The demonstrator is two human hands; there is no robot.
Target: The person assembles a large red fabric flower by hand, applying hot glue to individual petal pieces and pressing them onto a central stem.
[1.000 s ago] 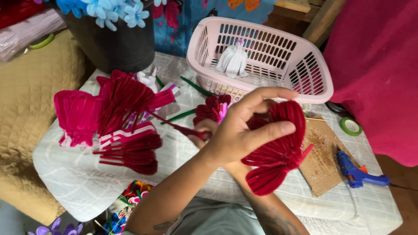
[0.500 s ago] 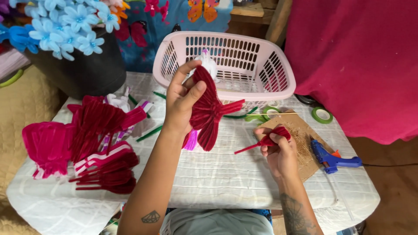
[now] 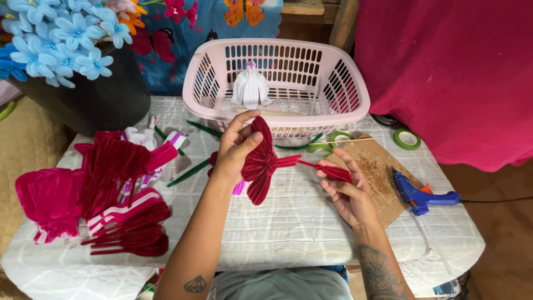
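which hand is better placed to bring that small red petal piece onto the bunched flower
Right, probably. The right hand already pinches the small red petal piece, beside the flower's stem end, while the left hand grips the bunched red flower.

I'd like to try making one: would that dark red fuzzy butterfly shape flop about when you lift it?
Probably not much: the left hand pinches the red butterfly shape at one wing, yet the others stay spread. It seems light, since fingertips alone carry it. Its fuzzy surface likely resists slipping.
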